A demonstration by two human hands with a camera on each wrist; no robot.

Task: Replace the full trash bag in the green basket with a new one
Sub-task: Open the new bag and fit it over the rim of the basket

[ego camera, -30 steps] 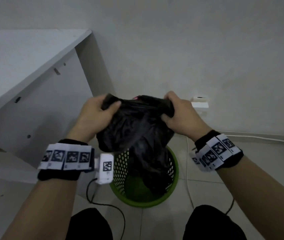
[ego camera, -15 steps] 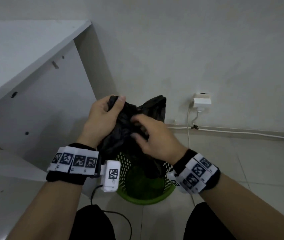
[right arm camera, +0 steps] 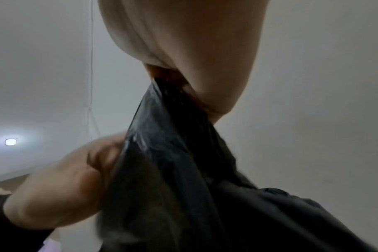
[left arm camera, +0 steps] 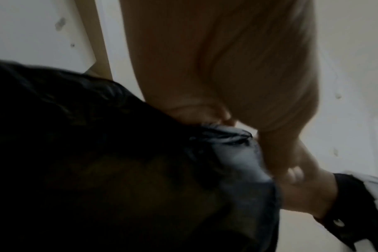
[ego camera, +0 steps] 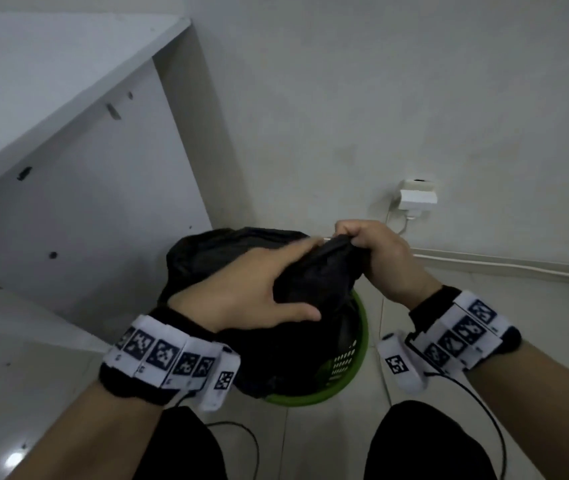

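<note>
bag [ego camera: 220,251] over basket [ego camera: 361,327], centre frame | right hand [ego camera: 376,252] pinches its gathered edge at 1 o'clock — left hand [ego camera: 252,289] clamps the fold | risk: thin film tears or slips, missing the rim

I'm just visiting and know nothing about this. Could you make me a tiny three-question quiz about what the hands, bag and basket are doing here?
1. True or false: the black bag has been carried well away from the green basket.
2. Which hand pinches a gathered bunch of the bag: A the left hand, B the right hand?
3. Fill in: the white plug is on the ____.

Key: 1 false, it is bunched over the basket. 2 B. 3 wall.
</note>
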